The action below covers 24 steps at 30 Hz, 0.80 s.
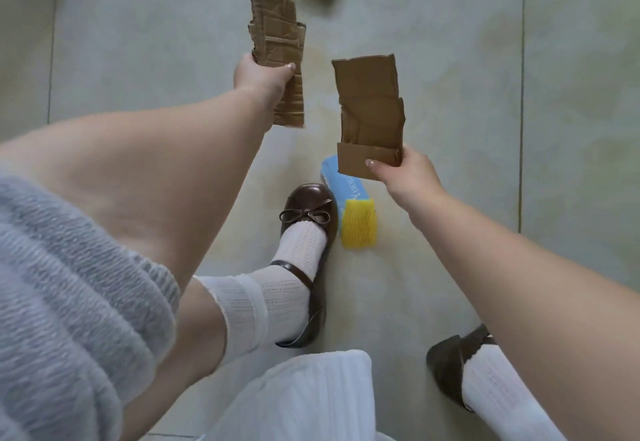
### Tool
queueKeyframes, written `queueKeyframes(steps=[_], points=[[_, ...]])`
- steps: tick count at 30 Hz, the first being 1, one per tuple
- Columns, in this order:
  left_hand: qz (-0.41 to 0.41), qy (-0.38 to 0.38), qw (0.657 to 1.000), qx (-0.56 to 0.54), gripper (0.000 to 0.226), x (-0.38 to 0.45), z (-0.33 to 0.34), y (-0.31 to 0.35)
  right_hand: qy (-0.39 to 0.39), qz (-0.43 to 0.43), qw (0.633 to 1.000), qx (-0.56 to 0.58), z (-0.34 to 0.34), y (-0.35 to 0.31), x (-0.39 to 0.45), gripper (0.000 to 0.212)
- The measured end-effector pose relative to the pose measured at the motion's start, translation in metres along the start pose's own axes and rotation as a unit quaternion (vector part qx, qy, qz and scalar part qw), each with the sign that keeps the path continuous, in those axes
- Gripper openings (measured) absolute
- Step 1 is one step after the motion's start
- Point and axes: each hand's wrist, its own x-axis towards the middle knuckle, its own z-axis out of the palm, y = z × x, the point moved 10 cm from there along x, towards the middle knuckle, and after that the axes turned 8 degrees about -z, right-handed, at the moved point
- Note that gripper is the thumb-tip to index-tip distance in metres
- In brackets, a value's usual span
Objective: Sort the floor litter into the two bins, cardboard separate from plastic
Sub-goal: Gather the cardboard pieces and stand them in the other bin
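Cardboard in both hands — left strip [277, 49], right piece [370, 114].

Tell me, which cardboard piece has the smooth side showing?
The cardboard piece in the right hand. Its face looks plain; the cardboard piece in the left hand looks ridged and torn.

Two torn brown cardboard strips [277, 42] [370, 118] held upright above floor.

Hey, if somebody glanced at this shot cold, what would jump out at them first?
Two torn brown cardboard pieces held up over the tiled floor: the left hand grips a ragged strip, the right hand pinches a folded piece. Below them, a yellow foam net and a blue packet lie beside a brown shoe.
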Motion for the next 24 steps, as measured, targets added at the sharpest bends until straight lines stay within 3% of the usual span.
queueKeyframes(steps=[4, 8, 12, 16, 24], points=[[0.023, 0.002, 1.000, 0.008, 0.036, -0.037, -0.028, 0.001, -0.021, 0.005, 0.999, -0.024, 0.010, -0.003, -0.028, 0.029], [0.023, 0.013, 1.000, -0.008, 0.039, -0.056, -0.043, -0.003, 0.009, 0.022, 0.998, -0.059, 0.019, 0.003, -0.036, 0.034], [0.025, 0.019, 0.999, -0.033, 0.034, -0.044, -0.031, -0.020, -0.010, 0.019, 0.988, -0.150, 0.059, 0.017, -0.016, 0.044], [0.047, -0.001, 0.998, 0.040, 0.025, -0.019, -0.024, -0.043, 0.063, 0.012, 0.965, -0.253, 0.066, 0.022, -0.013, 0.040], [0.019, 0.042, 0.998, 0.044, 0.034, 0.022, -0.049, -0.070, 0.074, -0.007, 0.975, -0.209, 0.082, 0.012, 0.002, 0.032]])
